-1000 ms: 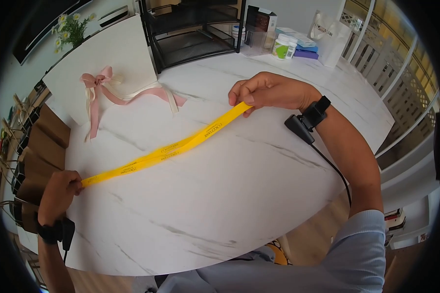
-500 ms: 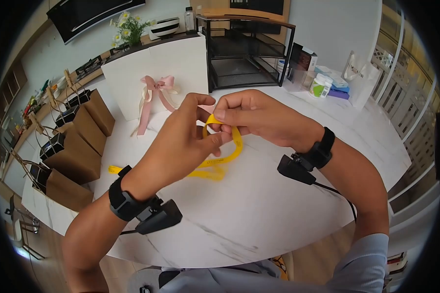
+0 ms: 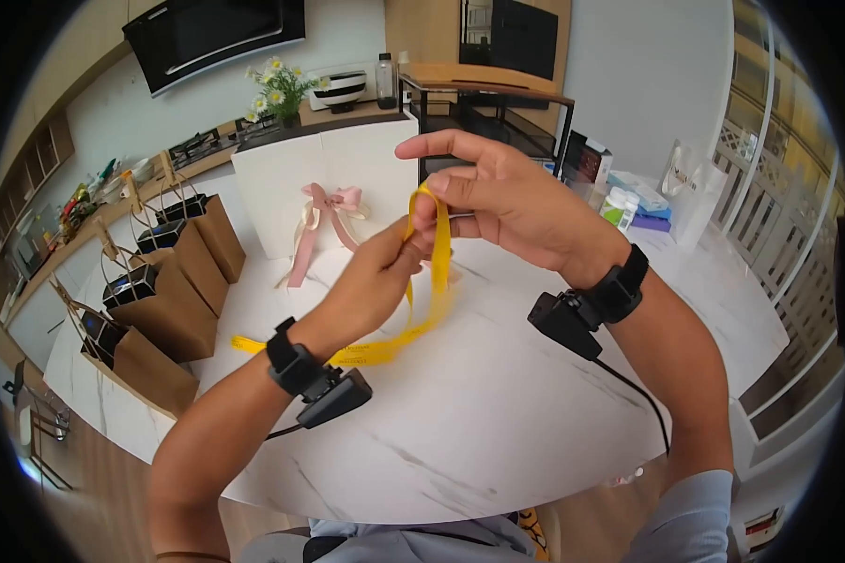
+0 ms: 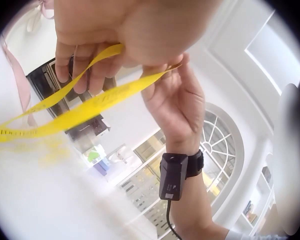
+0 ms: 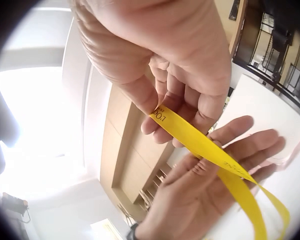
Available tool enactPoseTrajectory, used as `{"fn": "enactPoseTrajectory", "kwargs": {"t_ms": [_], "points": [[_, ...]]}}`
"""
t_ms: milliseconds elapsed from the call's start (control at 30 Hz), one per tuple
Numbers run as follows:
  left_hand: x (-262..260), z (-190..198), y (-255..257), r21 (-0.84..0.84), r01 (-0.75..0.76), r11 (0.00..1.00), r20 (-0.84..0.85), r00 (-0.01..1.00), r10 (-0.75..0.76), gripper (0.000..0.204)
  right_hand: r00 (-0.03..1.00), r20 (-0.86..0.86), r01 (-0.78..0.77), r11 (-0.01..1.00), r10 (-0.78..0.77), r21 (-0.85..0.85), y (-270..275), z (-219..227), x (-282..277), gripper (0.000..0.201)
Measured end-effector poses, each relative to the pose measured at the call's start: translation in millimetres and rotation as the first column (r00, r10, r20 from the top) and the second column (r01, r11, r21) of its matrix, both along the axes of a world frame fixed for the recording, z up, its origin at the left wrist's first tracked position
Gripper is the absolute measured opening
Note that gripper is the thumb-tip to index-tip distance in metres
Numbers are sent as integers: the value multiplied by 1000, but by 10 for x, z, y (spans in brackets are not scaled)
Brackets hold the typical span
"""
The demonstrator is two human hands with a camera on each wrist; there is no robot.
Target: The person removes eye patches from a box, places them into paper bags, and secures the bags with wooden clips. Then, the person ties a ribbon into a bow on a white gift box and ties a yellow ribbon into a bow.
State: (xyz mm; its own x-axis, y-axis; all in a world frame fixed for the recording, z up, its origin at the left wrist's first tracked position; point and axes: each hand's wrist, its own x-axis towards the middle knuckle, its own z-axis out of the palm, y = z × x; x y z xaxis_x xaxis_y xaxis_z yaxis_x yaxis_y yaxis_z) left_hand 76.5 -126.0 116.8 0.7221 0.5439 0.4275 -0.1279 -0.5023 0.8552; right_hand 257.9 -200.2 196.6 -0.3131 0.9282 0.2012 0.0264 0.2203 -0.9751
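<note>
A yellow printed ribbon (image 3: 441, 258) loops up between my two hands over the table, its tail trailing left across the white top. My right hand (image 3: 521, 206) pinches the ribbon near the top of the loop between thumb and fingers, with the index finger stretched out in the head view. Close below, my left hand (image 3: 366, 291) holds a strand of the ribbon (image 5: 205, 147) at its thumb, its other fingers spread in the right wrist view. In the left wrist view two strands of ribbon (image 4: 85, 112) run down from the hands and meet at the left.
A pink and cream bow (image 3: 329, 206) hangs against a white panel (image 3: 272, 188). Several brown paper bags (image 3: 164, 300) with clipped handles line the table's left side. Behind stands a black mesh rack (image 3: 498, 117); bottles and boxes (image 3: 648, 206) are at the back right.
A second ago the ribbon stretched between my widely spaced hands. My left hand has come over to the right hand, and the ribbon is now folded into a loop. The head view has tilted up.
</note>
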Motion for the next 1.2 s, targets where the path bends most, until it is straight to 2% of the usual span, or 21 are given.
{"fn": "enactPoseTrajectory", "kwargs": {"t_ms": [33, 67, 100, 167, 233, 300, 433, 500, 567, 633, 733, 767, 833, 900, 933, 967, 1000, 1100, 1133, 1167, 1200], "points": [[55, -15, -32, -201, 79, 976, 114, 992, -57, 30, 997, -73, -3, 997, 8, 78, 14, 39, -14, 41], [62, -16, -29, -280, 116, 953, 101, 991, -91, 33, 998, -52, -30, 995, 35, 96, 40, 79, 24, 38], [52, -22, -23, -278, 117, 953, 102, 991, -91, 33, 998, -50, -30, 995, 35, 98, 51, 103, 46, 38], [18, -54, -31, -424, 349, 836, 228, 934, -275, 42, 995, -84, 72, 983, -58, 169, 54, 113, 99, 37], [-71, -54, -55, -392, 356, 848, 197, 933, -300, 46, 991, -83, 118, 978, -105, 170, 101, 81, 193, 38], [-156, -20, -103, -304, 197, 932, 8, 979, -204, 39, 977, -136, 186, 962, -161, 199, 126, 45, 222, 39], [-162, -79, -78, -267, 167, 949, 1, 985, -173, 36, 963, -234, 197, 943, -135, 268, 197, 30, 220, 32], [-135, -111, 10, -160, 186, 969, -18, 981, -191, 29, 967, -246, 141, 937, -61, 319, 302, 300, 383, 28], [-140, -88, 181, -115, 128, 985, -91, 986, -139, 28, 932, -355, 261, 819, -76, 511, 477, 762, 686, 32], [-218, -133, 328, -61, 75, 995, -161, 983, -84, 27, 775, -608, 554, 647, -172, 524, 151, 1429, 415, 17], [-346, -71, 404, -20, 84, 996, -592, 802, -80, 30, 838, -451, 543, 548, -307, 637, 72, 1995, 626, 22], [-396, -97, 404, -15, 85, 996, -591, 803, -77, 30, 839, -451, 542, 544, -305, 641, 51, 2134, 607, 22], [-499, -149, 371, 414, 23, 910, -615, 743, 262, 36, 840, -298, 503, 444, -454, 741, 26, 2274, 504, 22], [-461, 8, 447, 445, -73, 893, -453, 841, 295, 46, 865, -194, 424, 467, -463, 776, 53, 2171, 392, 24], [-458, 159, 433, 473, -104, 875, -354, 887, 296, 47, 875, -30, 334, 557, -484, 760, 48, 2015, 220, 25], [-430, 323, 326, 396, -175, 901, -145, 957, 250, 42, 866, 139, 242, 646, -481, 724, 53, 1868, 63, 27], [-410, 523, 207, 319, -240, 917, 6, 968, 251, 40, 864, 184, 212, 670, -468, 711, 106, 1738, -48, 26], [-350, 1011, 211, 283, -366, 886, 506, 842, 186, 47, 887, 267, 134, 764, -377, 632, -13, 1390, -340, 25], [-407, 1171, 183, 316, -405, 858, 515, 833, 203, 50, 907, 280, 124, 835, -315, 537, 184, 1350, -328, 25], [-462, 1302, 163, 350, -441, 827, 522, 824, 219, 53, 848, 303, 269, 845, -435, 462, -12, 1289, -617, 23], [-523, 1402, 193, 351, -448, 822, 520, 823, 227, 53, 892, 312, 168, 881, -326, 442, 42, 1235, -575, 23]]}}
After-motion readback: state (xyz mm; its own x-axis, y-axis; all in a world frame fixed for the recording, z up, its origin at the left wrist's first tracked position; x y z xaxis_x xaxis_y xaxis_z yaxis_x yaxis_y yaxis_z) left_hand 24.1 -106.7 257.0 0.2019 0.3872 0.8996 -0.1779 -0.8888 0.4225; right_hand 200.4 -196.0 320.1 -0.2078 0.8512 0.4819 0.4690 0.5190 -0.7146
